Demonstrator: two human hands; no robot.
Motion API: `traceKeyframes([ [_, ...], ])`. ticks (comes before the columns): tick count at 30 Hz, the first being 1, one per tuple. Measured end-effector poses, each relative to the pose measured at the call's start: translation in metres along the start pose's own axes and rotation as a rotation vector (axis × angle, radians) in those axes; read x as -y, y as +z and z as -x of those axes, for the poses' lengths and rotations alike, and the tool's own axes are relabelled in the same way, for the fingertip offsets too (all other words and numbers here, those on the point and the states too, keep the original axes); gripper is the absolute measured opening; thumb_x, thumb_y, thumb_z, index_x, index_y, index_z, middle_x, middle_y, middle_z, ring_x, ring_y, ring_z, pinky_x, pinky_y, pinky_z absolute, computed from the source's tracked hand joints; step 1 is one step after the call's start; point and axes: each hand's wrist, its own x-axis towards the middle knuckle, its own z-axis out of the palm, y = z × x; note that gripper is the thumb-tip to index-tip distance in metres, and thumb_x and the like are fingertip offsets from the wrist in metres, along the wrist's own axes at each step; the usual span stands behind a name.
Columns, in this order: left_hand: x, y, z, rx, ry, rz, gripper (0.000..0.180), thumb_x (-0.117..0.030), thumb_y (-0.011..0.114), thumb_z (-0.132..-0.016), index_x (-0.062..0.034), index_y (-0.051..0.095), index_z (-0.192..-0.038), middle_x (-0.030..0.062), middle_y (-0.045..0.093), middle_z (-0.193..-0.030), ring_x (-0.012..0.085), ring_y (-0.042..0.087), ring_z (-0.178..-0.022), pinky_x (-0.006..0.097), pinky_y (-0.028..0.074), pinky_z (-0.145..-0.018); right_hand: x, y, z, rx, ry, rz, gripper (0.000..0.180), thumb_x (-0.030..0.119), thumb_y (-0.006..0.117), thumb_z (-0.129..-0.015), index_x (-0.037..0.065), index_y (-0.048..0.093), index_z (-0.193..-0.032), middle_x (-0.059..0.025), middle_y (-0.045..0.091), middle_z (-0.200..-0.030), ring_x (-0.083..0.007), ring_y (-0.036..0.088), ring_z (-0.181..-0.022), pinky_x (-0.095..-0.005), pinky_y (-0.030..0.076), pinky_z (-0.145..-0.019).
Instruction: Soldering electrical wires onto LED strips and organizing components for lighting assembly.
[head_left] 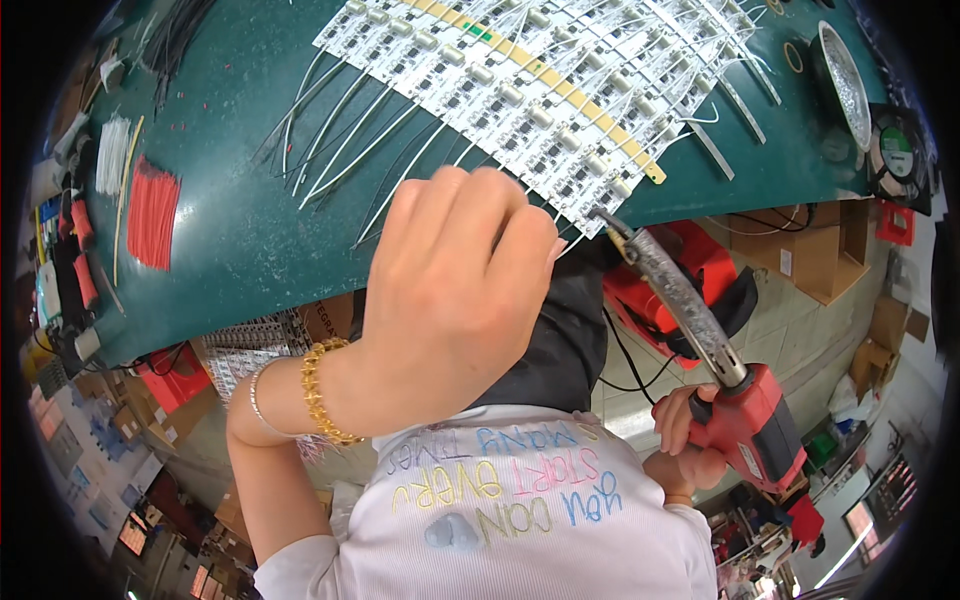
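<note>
White wires [345,177] already trail from many boards [480,75] ahead of the left hand [450,270], pinching another wire [572,246] as the right hand [685,440] grips the iron [702,330], corner joint seemingly unfinished.

Runs upside down in blue, pink, yellow and olive lettering [555,472] across the white shirt [500,560], and shows as dark print [322,318] on brown cardboard [338,308] beneath the green table [235,125].

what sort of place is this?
Likely an electronics assembly workshop. The right hand holds a red-handled soldering tool, its tip by a sheet of white circuit boards with wires attached, and a bundle of thin red strands lies on the green bench.
</note>
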Motion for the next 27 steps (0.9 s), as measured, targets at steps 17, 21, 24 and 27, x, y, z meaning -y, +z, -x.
traceKeyframes([
  [17,-0.006,0.013,0.005,-0.11,-0.079,0.042,0.019,0.0,0.072,-0.069,-0.005,0.059,-0.082,0.0128,0.062,-0.113,0.0315,0.056,-0.099,0.039,0.04,-0.085,0.015,-0.015,0.005,0.064,0.188,0.231,0.087,0.065,0.06,-0.083,-0.003,0.04,-0.133,0.0036,0.047,-0.053,-0.0112,0.046,-0.046,-0.0271,0.039,-0.047],
  [21,-0.006,0.014,0.006,-0.123,-0.096,0.054,0.018,0.0,0.072,-0.069,-0.0055,0.06,-0.082,0.0126,0.062,-0.113,0.0313,0.056,-0.101,0.039,0.04,-0.086,0.013,-0.01,0.0,0.078,0.139,0.162,0.087,0.067,0.059,-0.082,-0.002,0.04,-0.132,0.0035,0.047,-0.053,-0.0115,0.046,-0.046,-0.0271,0.039,-0.047],
  [24,-0.007,0.013,0.005,-0.123,-0.11,0.074,0.018,-0.001,0.072,-0.069,-0.0062,0.06,-0.081,0.0123,0.062,-0.114,0.0312,0.055,-0.102,0.039,0.039,-0.087,0.014,-0.01,0.0,0.064,0.131,0.13,0.084,0.066,0.06,-0.082,0.0,0.041,-0.13,0.0033,0.048,-0.053,-0.0116,0.047,-0.046,-0.0271,0.04,-0.047],
  [27,-0.011,0.014,0.006,-0.121,-0.127,0.045,0.017,-0.001,0.072,-0.069,-0.0069,0.061,-0.081,0.0121,0.061,-0.115,0.0313,0.054,-0.104,0.04,0.038,-0.088,0.015,-0.018,0.007,0.045,0.155,0.15,0.081,0.066,0.06,-0.082,0.001,0.043,-0.128,0.003,0.048,-0.054,-0.0118,0.047,-0.046,-0.0272,0.04,-0.047],
])
